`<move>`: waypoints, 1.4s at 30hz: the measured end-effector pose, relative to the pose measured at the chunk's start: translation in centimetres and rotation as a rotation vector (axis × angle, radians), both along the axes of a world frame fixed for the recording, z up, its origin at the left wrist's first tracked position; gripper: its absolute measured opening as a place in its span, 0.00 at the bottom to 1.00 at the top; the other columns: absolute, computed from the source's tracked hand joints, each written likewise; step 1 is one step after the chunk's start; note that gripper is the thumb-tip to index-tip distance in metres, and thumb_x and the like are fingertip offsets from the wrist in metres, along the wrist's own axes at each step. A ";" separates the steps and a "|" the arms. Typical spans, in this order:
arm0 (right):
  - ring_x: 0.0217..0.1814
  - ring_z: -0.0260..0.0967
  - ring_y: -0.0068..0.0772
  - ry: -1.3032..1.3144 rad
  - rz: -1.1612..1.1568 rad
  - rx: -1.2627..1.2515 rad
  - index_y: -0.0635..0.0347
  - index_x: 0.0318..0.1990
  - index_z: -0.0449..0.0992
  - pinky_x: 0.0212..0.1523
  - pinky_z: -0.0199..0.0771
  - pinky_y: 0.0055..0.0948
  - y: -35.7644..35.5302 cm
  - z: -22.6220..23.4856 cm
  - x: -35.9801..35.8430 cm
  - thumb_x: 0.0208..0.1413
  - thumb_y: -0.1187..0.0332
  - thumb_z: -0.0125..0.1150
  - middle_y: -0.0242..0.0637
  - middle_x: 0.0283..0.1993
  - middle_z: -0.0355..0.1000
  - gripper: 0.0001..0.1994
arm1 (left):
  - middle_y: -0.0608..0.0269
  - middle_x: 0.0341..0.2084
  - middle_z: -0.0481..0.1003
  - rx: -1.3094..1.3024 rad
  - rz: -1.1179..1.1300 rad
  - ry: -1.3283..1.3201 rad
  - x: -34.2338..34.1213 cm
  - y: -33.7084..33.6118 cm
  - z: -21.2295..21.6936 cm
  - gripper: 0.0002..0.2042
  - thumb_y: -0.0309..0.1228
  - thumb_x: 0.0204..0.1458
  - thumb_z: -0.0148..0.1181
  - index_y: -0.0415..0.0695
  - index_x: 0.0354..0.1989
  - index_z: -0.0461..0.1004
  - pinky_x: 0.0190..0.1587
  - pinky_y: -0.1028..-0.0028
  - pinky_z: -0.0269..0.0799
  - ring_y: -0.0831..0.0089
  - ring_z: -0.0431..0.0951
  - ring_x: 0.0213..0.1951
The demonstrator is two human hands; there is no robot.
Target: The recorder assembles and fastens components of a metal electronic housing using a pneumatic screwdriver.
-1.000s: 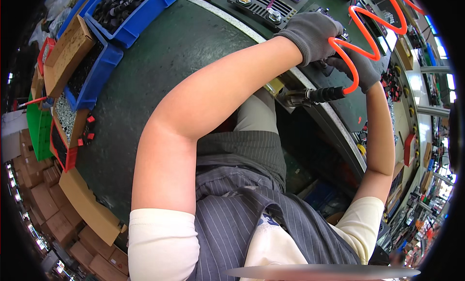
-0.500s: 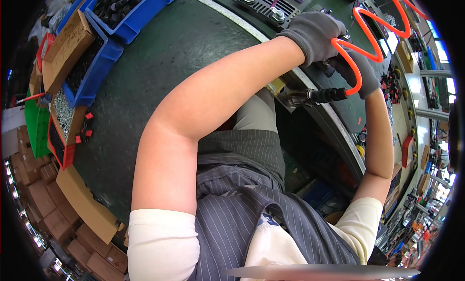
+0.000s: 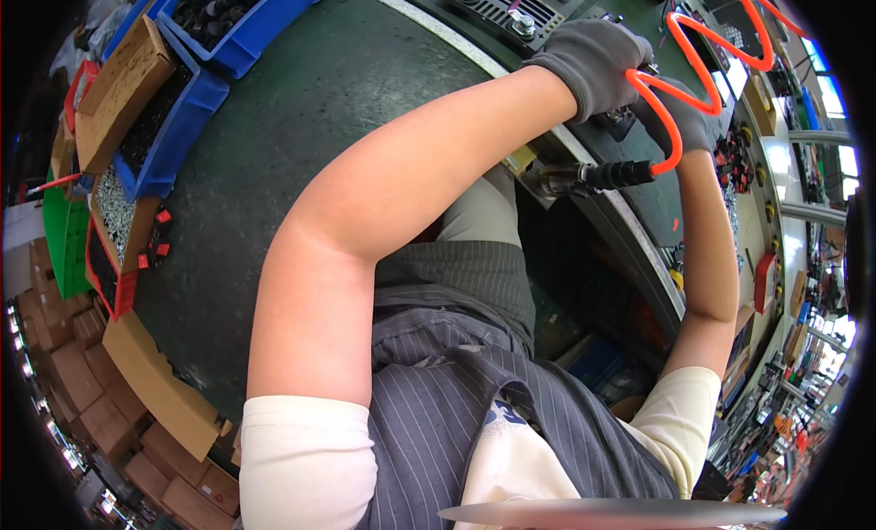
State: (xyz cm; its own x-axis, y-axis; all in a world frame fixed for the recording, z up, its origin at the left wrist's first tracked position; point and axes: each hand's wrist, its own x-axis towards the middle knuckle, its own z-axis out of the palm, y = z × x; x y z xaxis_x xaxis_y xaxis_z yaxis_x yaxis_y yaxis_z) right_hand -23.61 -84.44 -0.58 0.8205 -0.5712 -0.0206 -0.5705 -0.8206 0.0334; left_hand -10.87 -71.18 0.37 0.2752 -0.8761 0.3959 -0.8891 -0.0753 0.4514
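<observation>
At upper right, the gloved left hand (image 3: 593, 60) and gloved right hand (image 3: 684, 119) meet over a black part (image 3: 622, 121) at the surface (image 3: 301, 101) edge; I cannot tell their grip. The orange coiled hose (image 3: 680, 83) crosses them. Blue bins (image 3: 233, 32) sit well apart, upper left.

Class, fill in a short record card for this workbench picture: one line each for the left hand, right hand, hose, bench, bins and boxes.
Left hand: left hand in a grey glove, resting on a dark part at the bench edge; what it grips is hidden.
Right hand: right hand in a grey glove, beside the left one, half hidden by the hose.
Hose: orange coiled hose running to a black tool handle.
Bench: dark green bench.
Bins: blue bins with dark small parts.
Boxes: cardboard boxes at the left.
</observation>
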 end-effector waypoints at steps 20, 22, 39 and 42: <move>0.39 0.72 0.44 -0.080 -0.209 0.148 0.55 0.36 0.78 0.40 0.70 0.38 1.5 1.4 -3.4 0.54 0.48 0.52 0.44 0.35 0.74 0.20 | 0.55 0.34 0.72 -0.014 0.094 -0.005 5.5 9.9 -6.5 0.13 0.35 0.47 0.55 0.49 0.42 0.74 0.42 0.62 0.69 0.56 0.73 0.38; 0.40 0.72 0.48 -0.105 -0.310 0.013 0.56 0.40 0.76 0.42 0.69 0.40 -0.3 -0.1 -7.8 0.53 0.47 0.52 0.45 0.36 0.74 0.22 | 0.57 0.34 0.71 -0.025 0.101 -0.092 5.8 11.6 -7.9 0.13 0.36 0.47 0.55 0.50 0.42 0.74 0.43 0.62 0.67 0.57 0.71 0.39; 0.43 0.70 0.52 -0.249 -0.483 0.195 0.66 0.39 0.72 0.46 0.68 0.42 0.1 -3.9 -14.2 0.50 0.50 0.54 0.52 0.36 0.72 0.23 | 0.54 0.55 0.64 0.159 -0.086 -0.292 4.2 10.8 -6.7 0.29 0.42 0.45 0.58 0.46 0.57 0.63 0.60 0.59 0.50 0.56 0.59 0.59; 0.44 0.70 0.49 -0.330 -0.436 0.287 0.62 0.40 0.72 0.46 0.68 0.41 -1.4 -3.8 -14.3 0.51 0.52 0.53 0.49 0.38 0.72 0.21 | 0.53 0.58 0.61 0.251 -0.086 -0.330 4.6 10.6 -7.3 0.31 0.45 0.46 0.56 0.47 0.59 0.60 0.64 0.58 0.43 0.56 0.55 0.62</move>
